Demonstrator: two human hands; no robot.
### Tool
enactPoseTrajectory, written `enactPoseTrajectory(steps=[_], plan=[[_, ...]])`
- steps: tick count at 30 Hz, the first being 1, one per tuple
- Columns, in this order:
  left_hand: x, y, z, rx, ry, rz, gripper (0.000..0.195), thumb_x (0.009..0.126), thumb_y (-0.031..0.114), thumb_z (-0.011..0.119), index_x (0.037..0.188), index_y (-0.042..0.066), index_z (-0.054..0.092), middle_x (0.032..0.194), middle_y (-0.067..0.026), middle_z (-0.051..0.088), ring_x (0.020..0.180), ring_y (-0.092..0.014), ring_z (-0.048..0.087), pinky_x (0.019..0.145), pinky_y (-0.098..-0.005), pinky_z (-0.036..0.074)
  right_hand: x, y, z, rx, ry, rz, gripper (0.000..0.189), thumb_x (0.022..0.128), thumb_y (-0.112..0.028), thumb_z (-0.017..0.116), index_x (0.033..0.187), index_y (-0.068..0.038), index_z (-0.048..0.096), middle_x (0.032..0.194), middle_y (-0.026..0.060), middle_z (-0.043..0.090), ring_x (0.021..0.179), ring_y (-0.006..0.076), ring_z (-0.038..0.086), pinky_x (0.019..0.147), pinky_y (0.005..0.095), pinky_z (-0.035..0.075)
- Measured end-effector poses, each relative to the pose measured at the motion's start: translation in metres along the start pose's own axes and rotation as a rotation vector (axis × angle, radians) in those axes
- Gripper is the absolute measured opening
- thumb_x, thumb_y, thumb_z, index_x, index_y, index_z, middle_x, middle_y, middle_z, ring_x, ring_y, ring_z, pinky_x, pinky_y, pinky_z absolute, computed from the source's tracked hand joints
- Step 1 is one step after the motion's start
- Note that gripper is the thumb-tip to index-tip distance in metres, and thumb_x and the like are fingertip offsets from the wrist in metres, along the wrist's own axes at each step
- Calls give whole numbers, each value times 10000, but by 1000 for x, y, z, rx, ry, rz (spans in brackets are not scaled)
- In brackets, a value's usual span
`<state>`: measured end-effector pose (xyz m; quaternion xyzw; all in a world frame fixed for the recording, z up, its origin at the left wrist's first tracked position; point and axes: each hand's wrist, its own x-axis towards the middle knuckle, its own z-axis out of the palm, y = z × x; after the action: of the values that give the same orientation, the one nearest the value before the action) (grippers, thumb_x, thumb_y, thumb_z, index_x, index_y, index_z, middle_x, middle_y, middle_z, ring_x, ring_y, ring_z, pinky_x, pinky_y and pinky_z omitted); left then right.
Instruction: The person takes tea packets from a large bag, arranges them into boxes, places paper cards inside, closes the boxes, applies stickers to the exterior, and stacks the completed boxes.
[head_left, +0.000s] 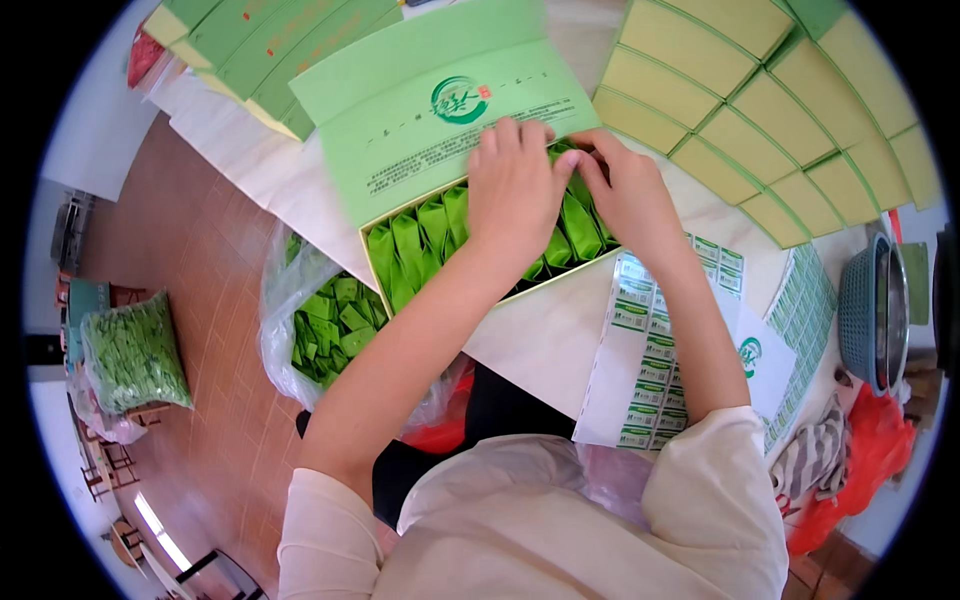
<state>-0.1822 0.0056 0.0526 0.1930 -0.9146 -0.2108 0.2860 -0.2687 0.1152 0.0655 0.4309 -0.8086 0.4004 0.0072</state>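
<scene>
An open green paperboard gift box (367, 240) lies on the table, its printed lid (420, 142) tilted back. Rows of green foil packets (409, 244) stand inside it. My left hand (514, 187) reaches over the middle of the box, fingers at its back edge, and hides several packets. Close beside it, my right hand (630, 184) bends its thumb and fingers over the packets in the back right corner. The two thumbs nearly meet there. Whether either hand grips a packet is hidden by the fingers.
Stacked green boxes (780, 135) stand at the right, more boxes (262, 52) at the back left. Sticker sheets (649, 375) lie under my right forearm. A plastic bag of loose packets (337, 322) sits by the table edge; a filled bag (135, 352) is farther left. A blue basket (859, 315) stands right.
</scene>
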Motion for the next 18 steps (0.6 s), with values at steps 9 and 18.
enactPoseTrajectory(steps=[9, 18], plan=[[-8, -14, -16, -132, -21, 30, 329, 871, 277, 570, 1096, 48, 498, 1048, -149, 494, 1022, -318, 467, 857, -427, 381, 1, -8, 24, -317, -57, -22, 238, 898, -108, 464, 1133, -79, 442, 920, 230, 632, 834, 425, 609, 684, 493, 474], [-167, -107, -135, -684, 353, -261, 133, 908, 77, 500, 1019, 30, 557, 943, -100, 537, 901, -218, 539, 807, -317, 440, -11, -59, 19, -466, 194, -344, 67, 889, -64, 534, 924, -7, 533, 866, 129, 545, 791, 290, 533, 657, 380, 437]])
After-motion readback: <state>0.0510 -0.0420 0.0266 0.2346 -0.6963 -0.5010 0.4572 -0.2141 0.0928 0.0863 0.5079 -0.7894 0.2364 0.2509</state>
